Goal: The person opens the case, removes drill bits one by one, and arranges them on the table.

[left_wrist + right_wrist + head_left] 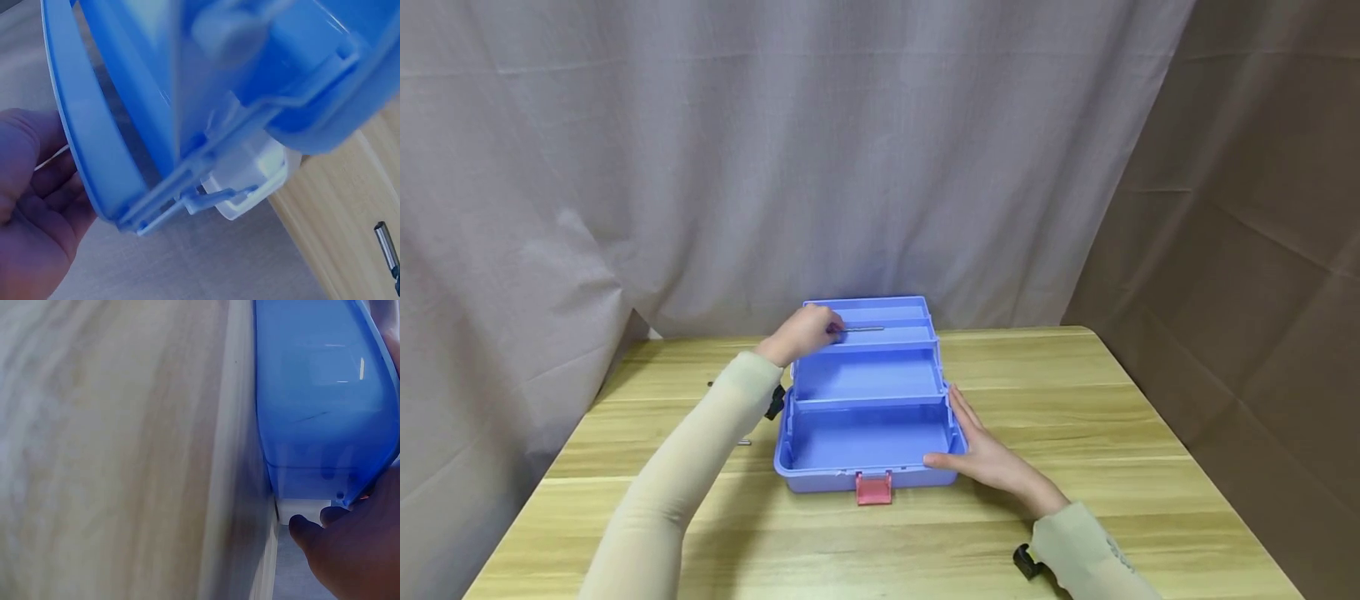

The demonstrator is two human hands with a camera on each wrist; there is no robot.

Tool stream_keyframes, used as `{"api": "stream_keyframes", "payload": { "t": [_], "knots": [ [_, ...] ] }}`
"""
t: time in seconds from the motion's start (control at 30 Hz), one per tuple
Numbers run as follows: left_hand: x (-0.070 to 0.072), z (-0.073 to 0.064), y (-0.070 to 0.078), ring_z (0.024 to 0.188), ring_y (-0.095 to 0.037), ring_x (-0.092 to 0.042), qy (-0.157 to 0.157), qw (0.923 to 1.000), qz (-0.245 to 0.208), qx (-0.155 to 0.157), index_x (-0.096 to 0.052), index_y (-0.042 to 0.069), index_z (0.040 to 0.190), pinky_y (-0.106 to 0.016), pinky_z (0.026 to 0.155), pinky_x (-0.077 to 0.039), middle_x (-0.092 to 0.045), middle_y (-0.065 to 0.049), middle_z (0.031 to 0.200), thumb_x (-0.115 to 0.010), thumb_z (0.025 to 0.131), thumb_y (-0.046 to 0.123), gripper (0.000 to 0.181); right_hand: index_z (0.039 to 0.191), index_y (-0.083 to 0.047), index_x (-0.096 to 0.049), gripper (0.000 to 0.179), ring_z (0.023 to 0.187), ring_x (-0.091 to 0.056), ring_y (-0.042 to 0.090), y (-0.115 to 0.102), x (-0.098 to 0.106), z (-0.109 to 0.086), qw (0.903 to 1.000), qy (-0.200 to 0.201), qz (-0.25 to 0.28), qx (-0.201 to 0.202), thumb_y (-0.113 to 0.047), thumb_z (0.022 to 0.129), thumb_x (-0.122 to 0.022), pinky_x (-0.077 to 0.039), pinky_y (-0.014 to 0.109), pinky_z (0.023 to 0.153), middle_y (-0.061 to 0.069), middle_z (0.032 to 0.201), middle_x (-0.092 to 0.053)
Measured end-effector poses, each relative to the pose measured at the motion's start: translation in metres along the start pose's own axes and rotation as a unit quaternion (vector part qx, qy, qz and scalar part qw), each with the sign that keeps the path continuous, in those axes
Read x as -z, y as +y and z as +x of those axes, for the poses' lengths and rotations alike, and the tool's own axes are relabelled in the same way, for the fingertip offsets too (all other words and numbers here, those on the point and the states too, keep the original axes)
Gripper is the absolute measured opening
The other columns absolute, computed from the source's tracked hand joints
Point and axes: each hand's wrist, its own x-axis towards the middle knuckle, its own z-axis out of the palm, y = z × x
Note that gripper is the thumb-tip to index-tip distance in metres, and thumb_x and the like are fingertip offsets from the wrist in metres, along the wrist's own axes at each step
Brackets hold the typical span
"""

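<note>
A blue toolbox [827,482] stands unlatched on the table, its stepped trays raised and spread toward the back. My left hand [805,335] reaches over the upper tray [898,333] and pinches a thin metal drill bit [867,329] by one end. In the left wrist view, that drill bit [51,158] shows as a bright sliver between thumb and fingers, beside the tray wall. My right hand [988,457] rests against the box's front right corner, thumb at the front rim and fingers extended along the side. A pink latch [873,489] hangs down in front.
Another drill bit [386,247] lies on the wooden table [1120,467]. Left of the box, partly behind the left arm, are a short metal piece [744,442] and a small dark tip [710,383]. Grey curtain [880,150] hangs behind the table.
</note>
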Motion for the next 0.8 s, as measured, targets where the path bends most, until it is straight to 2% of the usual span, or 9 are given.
{"api": "stream_keyframes", "payload": {
  "t": [0.13,0.37,0.6,0.7,0.73,0.8],
  "knots": [
    [0.0,0.003,0.007,0.085,-0.025,-0.067,-0.002,0.9999,0.015,-0.002,-0.077,0.003,0.091,-0.04,0.083,-0.054,-0.074,-0.007,0.087,-0.07,0.09,0.003,0.007,0.162,-0.012,0.007,0.119,0.15,-0.003,0.045,0.0,0.0,0.0,1.0,0.004,0.002,-0.003,-0.047,0.086,-0.078,-0.015,0.068,0.113,0.007,0.167,0.015],
    [0.0,0.008,0.014,0.092,-0.025,-0.068,-0.017,0.9995,0.019,0.016,-0.077,0.003,0.093,-0.038,0.086,-0.054,-0.074,-0.008,0.094,-0.067,0.091,0.0,0.011,0.161,-0.013,0.007,0.119,0.15,-0.003,0.044,0.0,-0.001,0.0,1.0,0.004,-0.003,-0.003,-0.048,0.086,-0.077,-0.015,0.067,0.113,0.007,0.167,0.015],
    [-0.009,0.007,0.006,0.089,-0.022,-0.07,0.021,0.9989,-0.041,0.008,-0.079,0.004,0.09,-0.035,0.085,-0.055,-0.076,-0.006,0.09,-0.071,0.09,0.0,0.009,0.162,-0.014,0.008,0.119,0.15,-0.002,0.045,0.002,0.0,-0.001,1.0,0.008,0.001,-0.004,-0.047,0.086,-0.078,-0.015,0.069,0.112,0.007,0.167,0.015],
    [-0.013,0.009,0.0,0.085,-0.019,-0.068,0.032,0.9971,-0.069,-0.006,-0.079,0.004,0.09,-0.034,0.083,-0.055,-0.075,-0.005,0.087,-0.071,0.09,0.001,0.009,0.162,-0.014,0.008,0.119,0.15,-0.002,0.045,0.003,0.001,0.0,0.9999,0.012,0.002,0.001,-0.046,0.085,-0.078,-0.014,0.069,0.112,0.007,0.167,0.015],
    [-0.015,0.01,-0.004,0.082,-0.016,-0.066,0.04,0.9961,-0.076,-0.021,-0.079,0.006,0.089,-0.031,0.079,-0.054,-0.074,-0.002,0.085,-0.071,0.091,0.002,0.009,0.161,-0.014,0.008,0.12,0.15,-0.002,0.046,0.003,0.001,0.0,0.9999,0.013,0.003,0.003,-0.046,0.085,-0.078,-0.014,0.069,0.112,0.007,0.167,0.015],
    [-0.017,0.011,-0.006,0.079,-0.015,-0.064,0.04,0.9955,-0.079,-0.032,-0.078,0.006,0.088,-0.031,0.078,-0.053,-0.072,0.0,0.082,-0.069,0.091,0.001,0.011,0.161,-0.014,0.008,0.119,0.15,-0.002,0.045,0.003,0.001,0.0,0.9999,0.013,0.004,0.004,-0.046,0.085,-0.078,-0.014,0.069,0.112,0.007,0.167,0.015]
  ]
}}
